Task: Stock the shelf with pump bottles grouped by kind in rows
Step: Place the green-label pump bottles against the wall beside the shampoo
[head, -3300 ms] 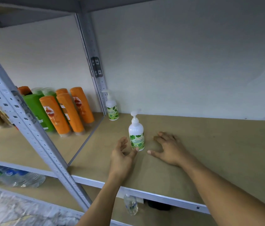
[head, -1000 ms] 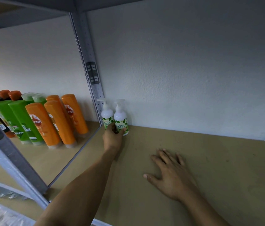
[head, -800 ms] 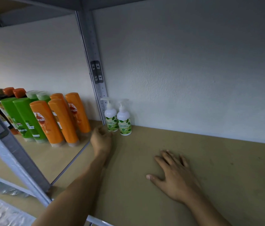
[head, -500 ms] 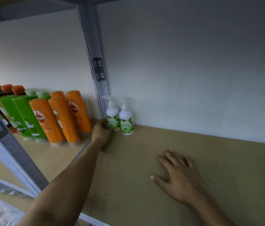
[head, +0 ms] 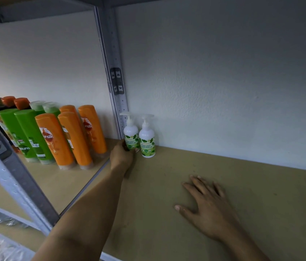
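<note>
Two small white pump bottles with green leaf labels stand side by side at the back left corner of the brown shelf board (head: 242, 185), against the wall. My left hand (head: 121, 157) reaches to the left bottle (head: 130, 131) and its fingers curl round the bottle's base. The right bottle (head: 147, 137) stands free just beside it. My right hand (head: 207, 207) rests flat on the board further forward and to the right, fingers spread, holding nothing.
A grey metal upright (head: 114, 76) divides the bays right behind the left bottle. In the left bay stand orange shampoo bottles (head: 77, 136) and green ones (head: 26, 132) in rows. A front upright (head: 7, 166) crosses the lower left.
The second pump bottle went from the shelf's front to the back corner beside the first. My left hand let it go, shifted left, and now grips the first bottle's base. My right hand stayed put.
</note>
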Tool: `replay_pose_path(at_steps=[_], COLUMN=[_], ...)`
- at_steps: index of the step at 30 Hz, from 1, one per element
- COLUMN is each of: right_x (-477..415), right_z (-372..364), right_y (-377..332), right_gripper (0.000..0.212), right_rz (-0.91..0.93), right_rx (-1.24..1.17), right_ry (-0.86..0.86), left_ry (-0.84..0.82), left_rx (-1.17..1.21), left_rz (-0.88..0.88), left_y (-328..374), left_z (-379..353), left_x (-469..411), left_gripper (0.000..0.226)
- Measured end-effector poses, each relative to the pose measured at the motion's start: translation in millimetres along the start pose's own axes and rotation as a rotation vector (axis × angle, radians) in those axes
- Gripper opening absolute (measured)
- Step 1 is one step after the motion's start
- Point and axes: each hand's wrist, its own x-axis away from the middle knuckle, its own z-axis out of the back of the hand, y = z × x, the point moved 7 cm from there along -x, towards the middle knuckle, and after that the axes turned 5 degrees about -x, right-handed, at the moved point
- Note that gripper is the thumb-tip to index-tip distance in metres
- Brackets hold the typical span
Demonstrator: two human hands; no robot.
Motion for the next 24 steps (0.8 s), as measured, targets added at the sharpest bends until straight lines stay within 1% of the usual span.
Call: replay_pose_path(at_steps=[4,7,9,11,12,13,14,15,17,18,20,22,24], right_x=[0,-1,-1,-1,-1,-1,-1,-1,-2,-2,-2,-2,-1], right_z=[-1,-1,-1,0,-1,0,0,0,-1,-1,-2,-3,-2], right_y=[1,1,1,1,1,0,0,-1,0,0,1,1,1], right_gripper=[0.102,0.102,0.102,0.104,0.104,0.105,0.106,0.108,0.111,0.111,0.107,0.098,0.094], right_rz=[0.005,0.005,0.003,-0.002,-0.006,-0.007,-0.008,-0.009,-0.012,-0.011,-0.009,-0.01,-0.012], right_rx=[-0.005,-0.019,-0.009,-0.007,0.0,0.006,0.005,-0.005,-0.019,-0.02,-0.025,-0.011,-0.003], right_ry=[0.01,0.018,0.01,0.011,0.008,0.007,0.011,0.02,0.033,0.037,0.037,0.012,0.01], left_ry=[-0.009,-0.022,-0.035,-0.009,0.02,0.054,0.074,0.071,0.016,-0.007,-0.018,0.004,0.019], left_rx=[-0.01,0.011,0.044,0.093,0.105,0.116,0.125,0.125,0.077,0.031,-0.066,-0.142,-0.184], left_rz=[-0.003,0.008,0.025,0.035,0.032,0.024,0.011,-0.009,-0.049,-0.055,-0.035,-0.015,0.002], left_y=[0,0,0,0,1,0,1,3,7,9,14,21,27], left_z=[1,1,2,6,9,11,12,11,1,-4,-11,-16,-22], left_x=[1,2,5,14,20,28,37,45,56,58,58,57,56], left_gripper=[0.041,0.041,0.047,0.054,0.051,0.043,0.034,0.032,0.038,0.046,0.057,0.051,0.044])
